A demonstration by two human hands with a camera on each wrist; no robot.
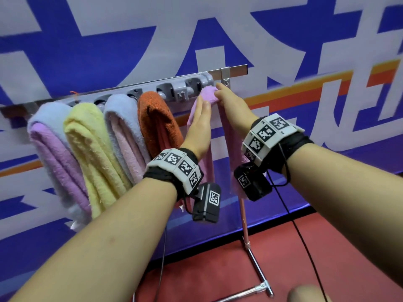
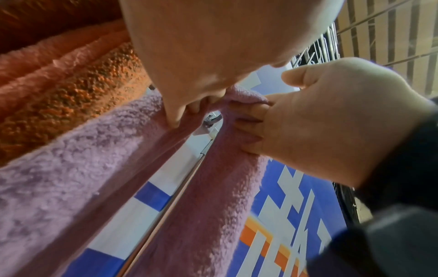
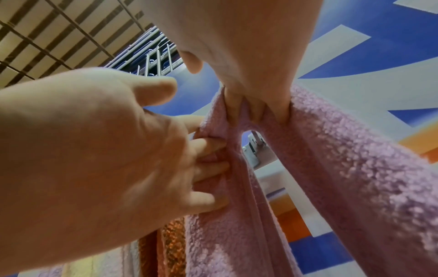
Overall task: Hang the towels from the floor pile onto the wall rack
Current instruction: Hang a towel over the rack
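A lilac towel (image 1: 208, 92) is draped over the right end of the grey wall rack (image 1: 174, 88), its two falls hanging down. My left hand (image 1: 201, 110) lies flat against the left fall, straight fingers pressing the cloth just under the fold. My right hand (image 1: 224, 94) reaches over the top of the fold, and its fingers (image 3: 258, 110) curl into the towel (image 3: 343, 150). The left wrist view shows those right fingers (image 2: 246, 121) wrapped round the right fall, thumb held clear. A metal hook shows through the gap under the fold.
Several folded towels hang to the left on the rack: a lilac one (image 1: 50, 138), a yellow one (image 1: 91, 144), a pale blue one (image 1: 124, 131) and an orange one (image 1: 157, 118). A metal stand (image 1: 257, 267) and cables stand on the red floor (image 1: 338, 247) below.
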